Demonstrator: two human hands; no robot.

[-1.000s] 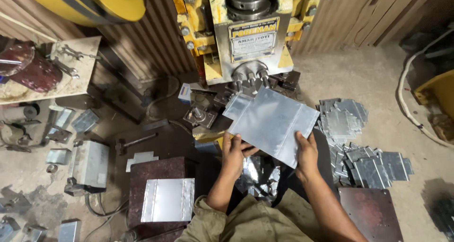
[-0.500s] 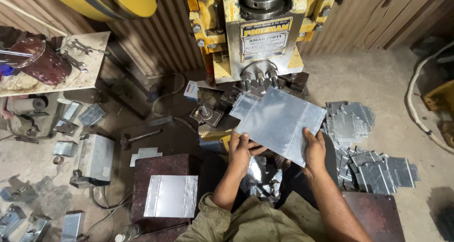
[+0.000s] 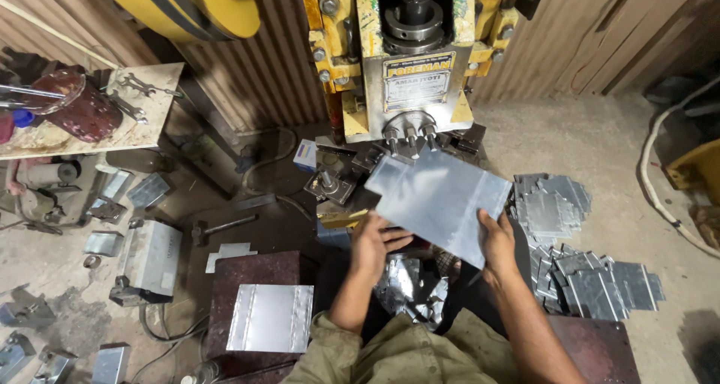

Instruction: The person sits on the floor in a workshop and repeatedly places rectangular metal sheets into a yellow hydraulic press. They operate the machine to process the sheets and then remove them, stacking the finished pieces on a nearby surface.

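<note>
Here both hands hold the sheet (image 3: 442, 200): left hand (image 3: 373, 243) under its near edge, right hand (image 3: 497, 241) gripping the right corner. Better keep it flat and square to the press (image 3: 409, 61), fingers away from the die.

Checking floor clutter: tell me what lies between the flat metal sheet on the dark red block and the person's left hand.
In the head view, between the flat metal sheet and the left hand, only the dark red block top and dark floor show.
</note>
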